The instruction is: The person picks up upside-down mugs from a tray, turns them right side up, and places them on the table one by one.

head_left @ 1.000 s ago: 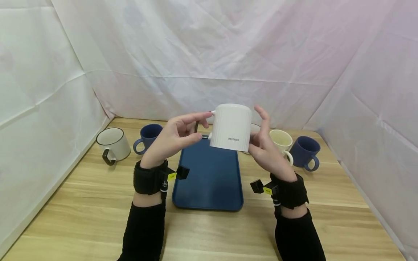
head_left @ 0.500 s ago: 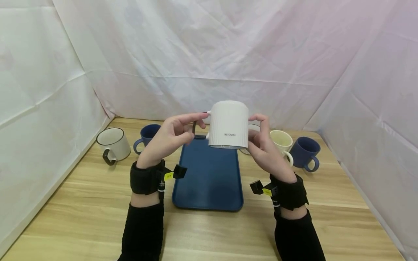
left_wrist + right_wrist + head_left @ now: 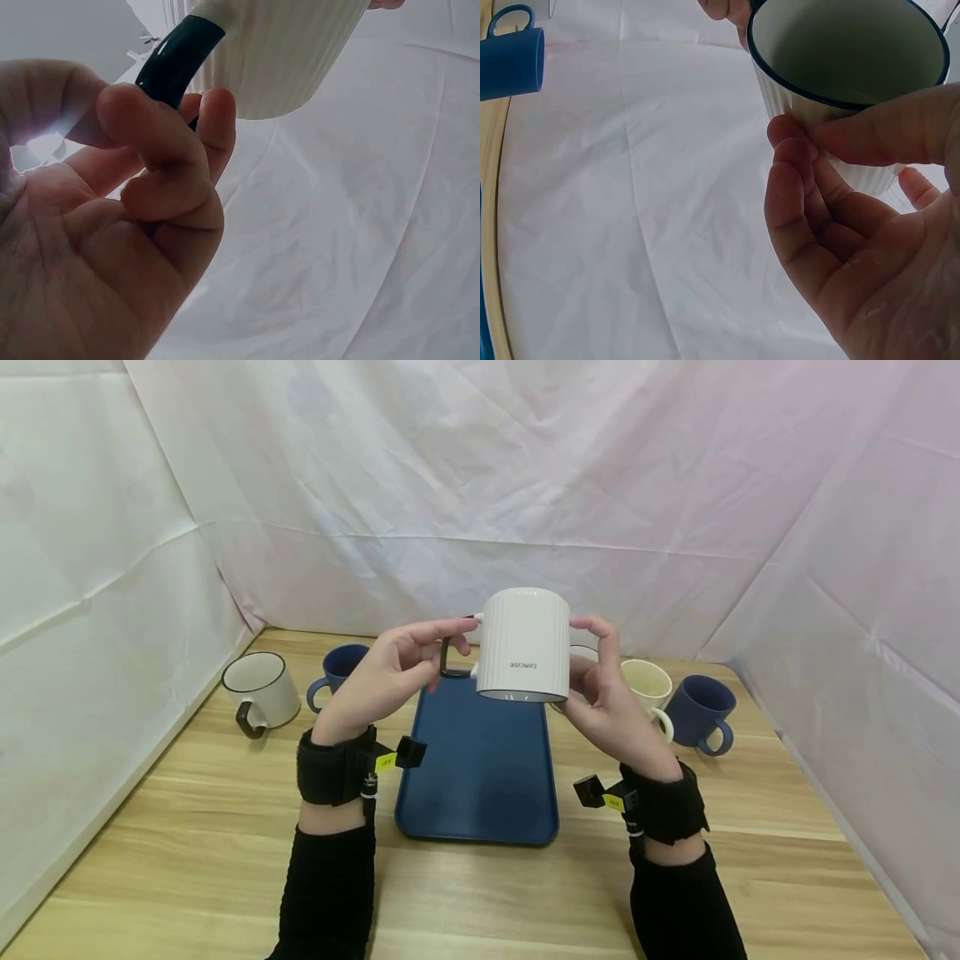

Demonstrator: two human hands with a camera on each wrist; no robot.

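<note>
A white ribbed mug with a dark handle and dark rim is held upside down in the air above the far end of the blue tray; small grey lettering on its side reads inverted. The left hand pinches the handle, and the right hand grips the body near the rim. On the tabletop, a white mug and a blue mug stand far left; a cream mug and another blue mug stand far right.
</note>
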